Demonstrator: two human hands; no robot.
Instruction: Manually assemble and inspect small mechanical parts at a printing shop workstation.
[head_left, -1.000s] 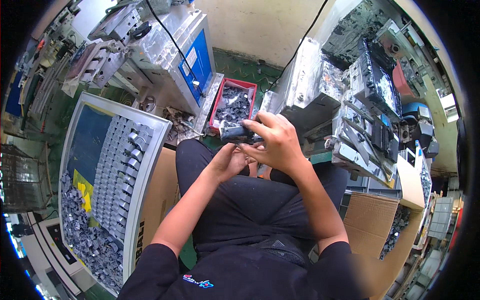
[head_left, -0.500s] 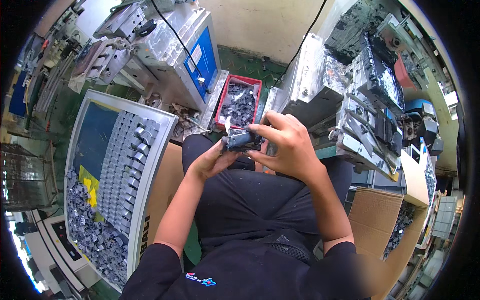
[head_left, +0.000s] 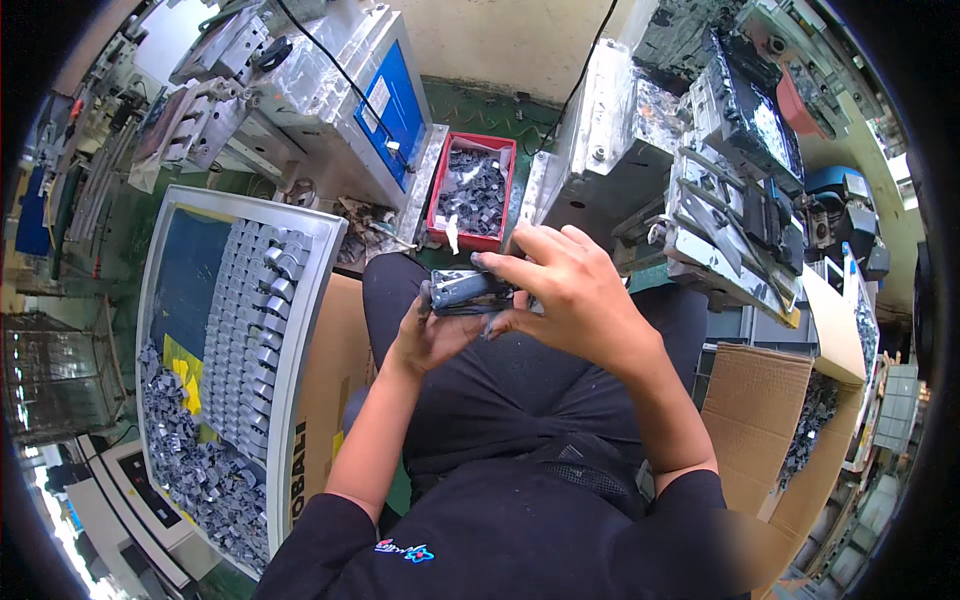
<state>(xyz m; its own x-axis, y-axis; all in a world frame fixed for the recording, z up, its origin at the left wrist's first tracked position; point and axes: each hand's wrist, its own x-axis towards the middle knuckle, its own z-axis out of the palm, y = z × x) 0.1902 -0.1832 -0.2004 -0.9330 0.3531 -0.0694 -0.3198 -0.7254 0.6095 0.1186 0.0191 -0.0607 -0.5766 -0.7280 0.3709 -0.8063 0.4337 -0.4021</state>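
Over my lap I hold a small dark block-shaped fixture (head_left: 462, 288) with a bluish, paint-smeared front. My left hand (head_left: 432, 338) is closed around its left end from below, with the thumb up along the side. Curled over its right end is my right hand (head_left: 565, 290), index finger on the upper edge and thumb at the lower edge. Dark smudges mark the fingertips. The fingers hide the fixture's right end, and I cannot make out whether a small part sits there.
Ahead on the floor stands a red bin (head_left: 473, 240) of small dark parts. At left, a framed tray (head_left: 308, 340) carries rows of grey parts (head_left: 240, 320) and loose pieces (head_left: 215, 490). A cardboard box (head_left: 755, 405) lies right. Metal machines (head_left: 385, 115) flank the bin.
The fixture and both hands have shifted slightly left in view, and the fixture's front shows more fully. My right thumb has moved a little lower. The view itself has shifted slightly.
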